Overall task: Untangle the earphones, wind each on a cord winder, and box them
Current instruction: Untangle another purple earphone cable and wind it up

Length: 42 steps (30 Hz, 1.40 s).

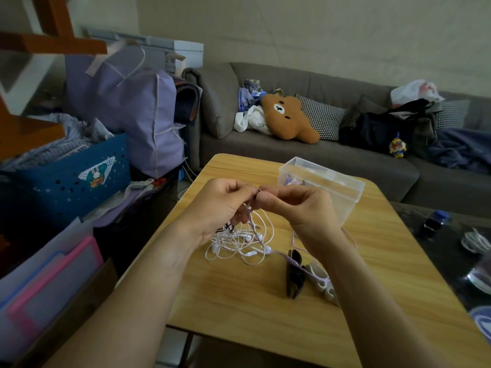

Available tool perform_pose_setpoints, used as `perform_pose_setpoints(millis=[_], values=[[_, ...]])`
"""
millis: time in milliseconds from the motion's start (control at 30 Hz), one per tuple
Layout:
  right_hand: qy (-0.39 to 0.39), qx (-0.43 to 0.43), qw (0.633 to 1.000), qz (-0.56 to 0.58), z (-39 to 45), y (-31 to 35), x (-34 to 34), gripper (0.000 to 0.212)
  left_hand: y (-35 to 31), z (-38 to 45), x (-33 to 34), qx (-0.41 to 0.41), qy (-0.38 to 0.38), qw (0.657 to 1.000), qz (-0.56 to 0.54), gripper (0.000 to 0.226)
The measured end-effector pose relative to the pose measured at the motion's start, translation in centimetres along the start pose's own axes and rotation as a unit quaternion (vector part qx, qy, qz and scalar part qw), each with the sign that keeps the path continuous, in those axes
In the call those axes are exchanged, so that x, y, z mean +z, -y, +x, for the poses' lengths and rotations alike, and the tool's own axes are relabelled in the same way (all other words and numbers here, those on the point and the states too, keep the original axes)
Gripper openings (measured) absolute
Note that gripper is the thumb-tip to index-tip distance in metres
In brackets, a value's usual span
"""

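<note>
A tangle of white and pale purple earphone cords (240, 244) lies on the wooden table (239, 301). My left hand (220, 205) and my right hand (295, 205) meet just above the tangle, both pinching the same purple cord (250, 216) that hangs down into it. A black cord winder (293, 274) and a white cord winder (320, 280) lie side by side to the right of the tangle, with a purple cord running across them. A clear plastic box (332, 187) stands open behind my right hand, something purple inside it.
A grey sofa (305, 155) with a bear cushion and bags runs behind the table. A blue basket (69, 179) and a purple bag stand at the left, folders at the lower left. A dark side table at the right carries a bottle (434, 223) and coiled cable.
</note>
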State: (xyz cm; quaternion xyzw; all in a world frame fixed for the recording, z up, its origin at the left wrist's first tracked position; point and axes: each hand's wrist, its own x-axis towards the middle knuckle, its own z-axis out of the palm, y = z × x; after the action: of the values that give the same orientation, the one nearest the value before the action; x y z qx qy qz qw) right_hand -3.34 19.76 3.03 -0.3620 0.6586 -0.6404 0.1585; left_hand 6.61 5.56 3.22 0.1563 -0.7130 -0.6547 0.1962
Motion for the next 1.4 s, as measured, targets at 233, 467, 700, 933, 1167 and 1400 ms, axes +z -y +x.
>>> perform_pose_setpoints(millis=[233, 467, 700, 933, 1167, 1400], values=[[-0.066, 0.019, 0.997, -0.033, 0.2, -0.1, 0.0, 0.004, -0.2, -0.3, -0.1, 0.021, 0.014, 1.000, 0.019, 0.026], [-0.130, 0.030, 0.991, 0.017, 0.5, -0.2, -0.4, 0.015, 0.2, 0.0, 0.3, 0.094, -0.001, 0.991, 0.096, 0.015], [-0.153, 0.075, 0.980, 0.099, 0.8, -0.7, -0.2, 0.020, 0.4, 0.2, 0.5, 0.114, 0.003, 0.984, 0.136, 0.010], [-0.066, 0.131, 0.976, 0.161, 0.8, -0.8, -0.8, 0.010, 0.4, 0.0, 1.0, 0.048, 0.004, 0.999, 0.022, 0.009], [-0.017, 0.145, 0.969, 0.197, 1.0, -0.6, -1.3, 0.013, 0.2, -0.2, 1.3, 0.048, 0.065, 0.994, -0.071, 0.014], [0.047, 0.046, 0.990, 0.124, 0.9, -0.2, -2.0, 0.023, 0.4, -0.1, 1.2, 0.020, 0.110, 0.978, -0.174, 0.009]])
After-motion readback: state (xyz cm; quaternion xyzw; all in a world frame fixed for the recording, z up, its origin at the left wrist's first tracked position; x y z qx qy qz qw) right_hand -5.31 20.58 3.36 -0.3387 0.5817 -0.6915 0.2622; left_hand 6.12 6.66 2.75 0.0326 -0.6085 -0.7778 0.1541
